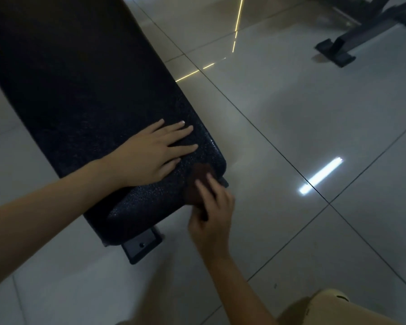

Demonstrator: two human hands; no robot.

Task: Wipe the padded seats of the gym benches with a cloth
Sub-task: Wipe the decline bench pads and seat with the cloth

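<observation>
Fingers (pixel 203 187) of the right hand (pixel 212 214) grip the cloth (pixel 198 174); left hand (pixel 150 153) spread on seat (pixel 80 90).

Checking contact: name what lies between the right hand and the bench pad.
Head view: a brown cloth, held by the right hand against the pad.

Two hands are in view: the left hand (pixel 150 153) lies flat, and the right hand (pixel 211 207) is just beside it at the near corner. One padded bench seat (pixel 80 78) lies under both. The right hand holds one cloth (pixel 198 181). One metal foot plate (pixel 141 245) shows just below the left wrist. One other equipment base (pixel 338 50) stands well beyond the right hand. One white light reflection (pixel 321 175) lies on the tiled floor (pixel 291 231) to that hand's right.
</observation>
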